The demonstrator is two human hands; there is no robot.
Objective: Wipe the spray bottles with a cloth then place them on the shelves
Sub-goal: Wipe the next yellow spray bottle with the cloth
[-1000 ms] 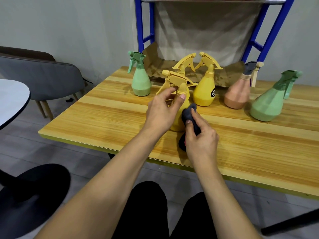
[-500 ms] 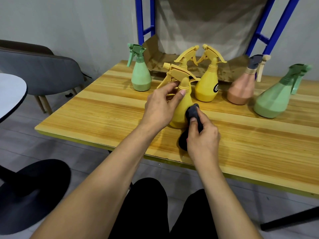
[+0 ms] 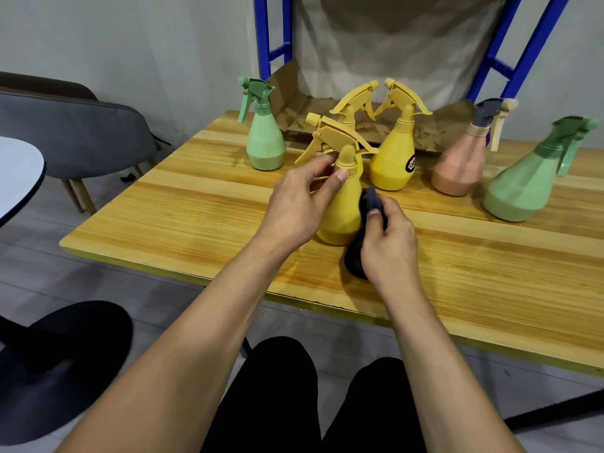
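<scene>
Wooden worktop (image 3: 196, 204), yellow-edged, carried all the bottles. Landmark taken: the yellow spray bottle (image 3: 340, 210) the seated person held, near the front edge. It was about upright. Could not tell whether its base rested on the wood or sat just clear of it.

Blue shelf frame (image 3: 263, 34) stood well behind that bottle, against the wall, with a pale sheet hung inside it. Grey chair (image 3: 75, 132) was far to the bottle's left, off the worktop. The rim of a white round table (image 3: 16, 171) showed farther left again. Brown cardboard (image 3: 287, 89) lay behind the bottle, at the foot of the frame.

Large green bottle (image 3: 519, 188) stood well to the right of the held one. Pink bottle (image 3: 457, 168), with a dark grey head, stood behind and to the right. Labelled yellow bottle (image 3: 392, 165), with a round black mark, was just behind it. Rear yellow bottle (image 3: 354, 99) was directly behind, mostly hidden, trigger head showing. Small green bottle (image 3: 264, 145) stood behind and to the left.

Left hand (image 3: 294, 207): thumb and fingers pinched the held bottle's neck, just under the trigger. Right hand (image 3: 389, 246): fingers closed round a dark cloth (image 3: 356, 256), pressed to the bottle's right flank, the bunched end of the cloth poking out below the hand toward the worktop.
</scene>
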